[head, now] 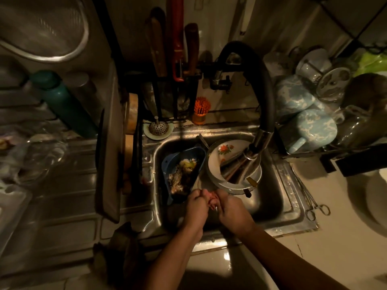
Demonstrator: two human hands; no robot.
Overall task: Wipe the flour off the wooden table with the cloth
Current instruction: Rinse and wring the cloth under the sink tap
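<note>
Dimness covers the whole frame. At the far left a tall teal metal bottle (62, 101) leans on a ribbed steel draining surface, and right of it a dark flat board (106, 164) stands on edge against the basin's side. In the upper centre, wooden-handled and red-handled knives (178, 38) hang in a black rack, with a small orange bristle brush (201, 109) below them on the ledge.

The stainless-steel sink (291, 191) fills the middle. In its left part sits a blue plastic strainer basket (182, 170) holding food scraps. Just below the basket, the left hand (195, 206) and the right hand (232, 210) meet over the basin, knuckles up. The fingers of both are curled tight and clamped on a small pinkish-red cloth (211, 200) bunched between them. Only a narrow strip of the cloth shows. Its long axis runs roughly from top to bottom of the frame, slanting a little right, and its lower end points down into the basin. The rest is hidden inside the two fists.

Right of the basket, a white plate with an orange flower print (226, 149) lies under the chrome head of a black flexible tap hose (259, 84). Further right, blue-and-white mottled enamel mugs (310, 126) are stacked in a rack. Metal forceps (316, 210) lie on the pale counter at the sink's right edge.
</note>
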